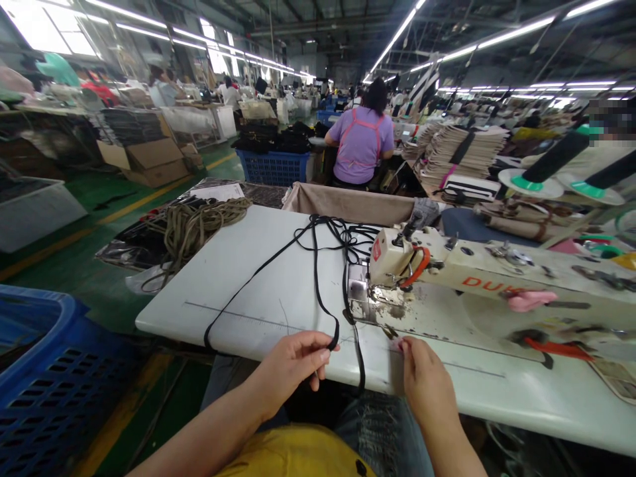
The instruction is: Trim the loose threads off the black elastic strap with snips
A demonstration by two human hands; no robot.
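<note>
At the near edge of the tabletop point(258, 291), the left hand point(291, 366) grips a black strap point(317, 271) between thumb and fingers, the strap running to a loose tangle toward the far edge beside the sewing machine point(442, 270), while the right hand point(428, 379) pinches a small item too indistinct to identify.

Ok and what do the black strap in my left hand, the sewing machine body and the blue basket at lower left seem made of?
Black strap, in your left hand: probably woven fabric, matte and softly bending; fibre unclear. Sewing machine body: likely metal under cream paint, rigid with bolted-on fittings. Blue basket: seemingly moulded plastic, slightly glossy, evenly coloured, with regular slots.
</note>
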